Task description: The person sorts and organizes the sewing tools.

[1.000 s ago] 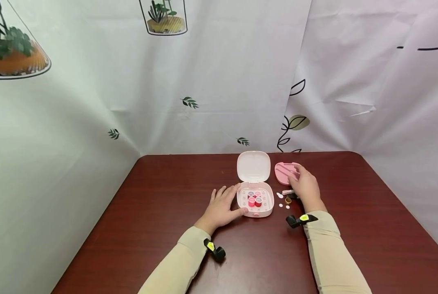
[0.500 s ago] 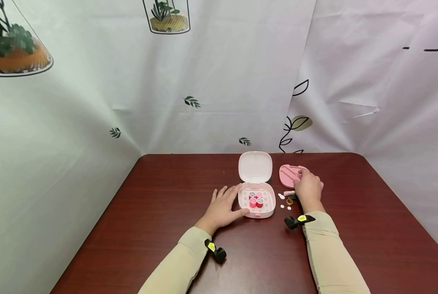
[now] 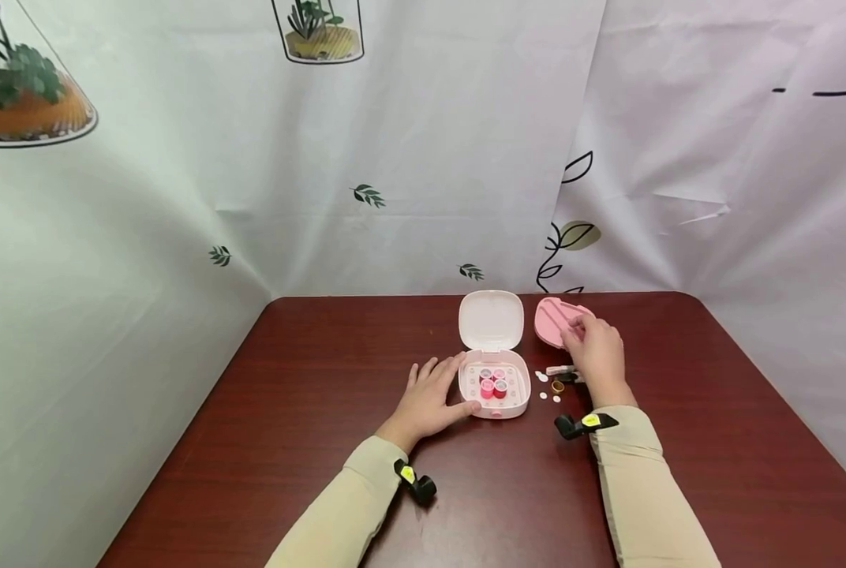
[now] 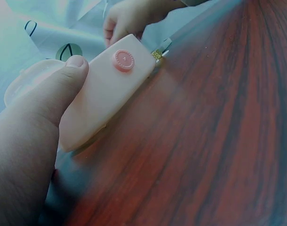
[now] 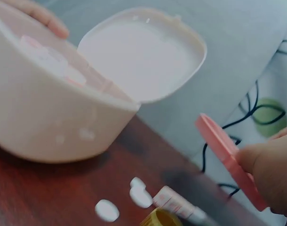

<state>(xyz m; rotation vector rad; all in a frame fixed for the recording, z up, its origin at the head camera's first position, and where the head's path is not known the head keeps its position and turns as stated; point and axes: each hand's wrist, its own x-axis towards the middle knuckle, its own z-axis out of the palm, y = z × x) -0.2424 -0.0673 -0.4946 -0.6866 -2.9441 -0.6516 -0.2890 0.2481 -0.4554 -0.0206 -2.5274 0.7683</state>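
Observation:
A pale pink box [image 3: 524, 398] with its white lid [image 3: 490, 319] raised stands on the table. Several red and pink thread spools [image 3: 493, 384] sit inside it. My left hand [image 3: 426, 401] rests against the box's left side, fingers extended and thumb at the front rim. To the right of the lid, my right hand [image 3: 597, 351] pinches the edge of a pink slotted tray [image 3: 552, 319]. In the right wrist view that tray [image 5: 228, 155] is tilted and appears raised off the table. The fingers beneath it are mostly hidden.
Small white discs [image 3: 543, 396], a gold ring-shaped piece [image 3: 557, 386] and a pink-and-white stick [image 3: 559, 370] lie right of the box. A dark item [image 3: 569, 378] lies near the right wrist. Printed fabric [image 3: 409, 158] hangs behind the table [image 3: 309, 394].
My right hand has shifted with the pink tray, first to the right, then upward and slightly back left, and the tray now tilts. My left hand stays at the box.

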